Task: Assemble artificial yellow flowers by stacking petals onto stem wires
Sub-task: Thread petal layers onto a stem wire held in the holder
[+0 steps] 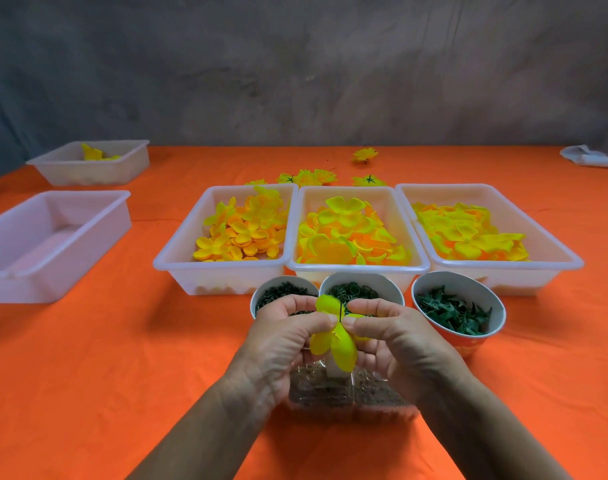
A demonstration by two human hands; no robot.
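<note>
Head view: both hands' grip [340, 320] on yellow petal [342, 351], stem wire [340, 311]

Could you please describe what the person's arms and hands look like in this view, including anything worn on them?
Both forearms are bare up to the bottom edge of the frame, with no sleeves in view. The left hand and the right hand wear no gloves, and no rings, watch or bracelets show on the visible fingers or wrists. The fingernails look short and unpainted.

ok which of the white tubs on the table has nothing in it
The near-left tub, standing apart beside the row of three. Those three hold heaps of yellow petals, and the far-left tub holds a few yellow pieces.
</note>
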